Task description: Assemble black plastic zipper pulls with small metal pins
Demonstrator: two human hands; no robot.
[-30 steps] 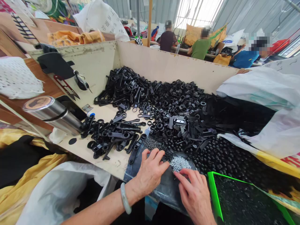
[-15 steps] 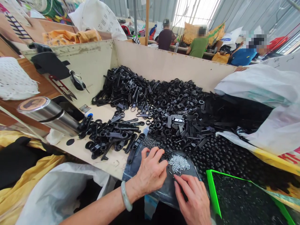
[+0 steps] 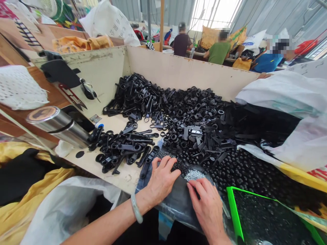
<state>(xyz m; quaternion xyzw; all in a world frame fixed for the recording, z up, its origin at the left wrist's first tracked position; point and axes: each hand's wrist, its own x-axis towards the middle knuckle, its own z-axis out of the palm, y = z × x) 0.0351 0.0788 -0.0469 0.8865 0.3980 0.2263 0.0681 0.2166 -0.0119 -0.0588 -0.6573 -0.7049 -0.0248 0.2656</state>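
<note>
My left hand (image 3: 163, 179), with a pale bangle (image 3: 136, 208) on its wrist, reaches over small dark metal pieces (image 3: 167, 156). Its fingers are bent but apart, and their tips are partly hidden. Close by on the right, my right hand (image 3: 207, 203) has thumb and forefinger drawn together at the near edge of a heap of silver pins (image 3: 194, 175). Whether a pin sits between those fingertips is too small to tell. A dark work surface (image 3: 176, 201) lies beneath both hands. Beside my left hand rests a long black plastic handle (image 3: 147, 164).
Black handles (image 3: 127, 146), black rings (image 3: 194, 98) and round black beads (image 3: 235, 166) are heaped around. A green-rimmed tray (image 3: 231, 200) stands right. A steel flask (image 3: 68, 129) leans left. White sacks (image 3: 283, 92) border the right side; several people sit beyond the back board (image 3: 191, 68).
My right hand has moved up and slightly left to the silver pins, its fingertips closer together. My left hand has shifted slightly left and up. The view has tilted a little.
</note>
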